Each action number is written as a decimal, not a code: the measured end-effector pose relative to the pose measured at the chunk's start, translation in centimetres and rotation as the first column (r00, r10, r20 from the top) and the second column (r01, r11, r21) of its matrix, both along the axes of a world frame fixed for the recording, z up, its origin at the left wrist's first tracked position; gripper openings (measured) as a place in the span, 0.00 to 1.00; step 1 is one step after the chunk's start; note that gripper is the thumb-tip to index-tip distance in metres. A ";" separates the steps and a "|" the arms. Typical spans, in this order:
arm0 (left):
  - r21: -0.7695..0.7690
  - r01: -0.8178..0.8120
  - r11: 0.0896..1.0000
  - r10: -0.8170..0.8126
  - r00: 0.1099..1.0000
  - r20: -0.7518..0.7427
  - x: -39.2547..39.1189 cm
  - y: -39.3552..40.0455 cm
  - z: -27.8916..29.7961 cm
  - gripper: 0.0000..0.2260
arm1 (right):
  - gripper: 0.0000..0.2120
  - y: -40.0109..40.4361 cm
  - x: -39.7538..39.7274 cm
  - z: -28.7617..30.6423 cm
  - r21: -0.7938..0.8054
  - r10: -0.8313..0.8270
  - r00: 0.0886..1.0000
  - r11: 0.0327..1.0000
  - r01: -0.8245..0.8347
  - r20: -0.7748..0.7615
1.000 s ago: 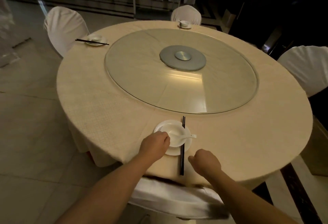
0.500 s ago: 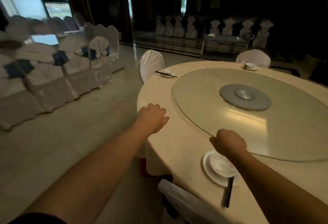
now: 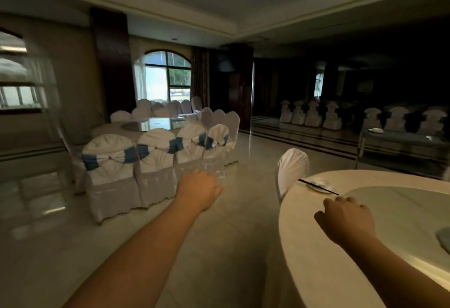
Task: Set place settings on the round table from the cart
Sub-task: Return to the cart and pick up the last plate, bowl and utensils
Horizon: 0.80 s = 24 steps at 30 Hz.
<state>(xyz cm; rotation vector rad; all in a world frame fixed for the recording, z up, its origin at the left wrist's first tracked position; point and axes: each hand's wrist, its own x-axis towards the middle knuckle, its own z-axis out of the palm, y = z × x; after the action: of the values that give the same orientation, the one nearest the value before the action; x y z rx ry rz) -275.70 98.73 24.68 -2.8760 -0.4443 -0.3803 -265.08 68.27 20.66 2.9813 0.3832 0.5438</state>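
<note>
The round table with a cream cloth and a glass turntable fills the lower right. At its far left rim lies a small white plate with black chopsticks across it, in front of a white-covered chair. My right hand hovers over the table's near edge, loosely curled and holding nothing. Out over the floor to the left of the table, my left hand is also empty. A grey cart stands far back right with a white dish on it.
Another round table ringed by white chairs with blue sashes stands to the left. A row of covered chairs lines the dark back wall. Tiled floor lies between the tables.
My view has swung left and up, away from the place setting in front of me, which has left the frame. Both hands came off the plate and now hang empty.
</note>
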 end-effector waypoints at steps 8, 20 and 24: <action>0.040 -0.050 0.998 0.049 0.999 0.022 5.0 12.1 0.9 0.24 | 0.18 13.4 5.2 3.3 0.128 0.018 0.997 0.991 -0.028 0.080; 0.122 0.164 0.979 -0.185 0.963 0.197 30.4 17.9 6.4 0.23 | 0.24 24.5 30.2 7.9 0.217 -0.034 0.985 0.976 -0.004 0.170; 0.101 0.173 0.980 -0.194 0.944 0.267 40.7 21.4 9.2 0.23 | 0.29 28.4 39.6 9.5 0.236 -0.032 0.977 0.972 -0.020 0.213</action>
<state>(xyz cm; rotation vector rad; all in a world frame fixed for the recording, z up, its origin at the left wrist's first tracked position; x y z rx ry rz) -234.99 120.11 33.90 -2.8063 -0.1974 -0.8187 -225.48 96.72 30.17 3.0984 0.3097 0.9658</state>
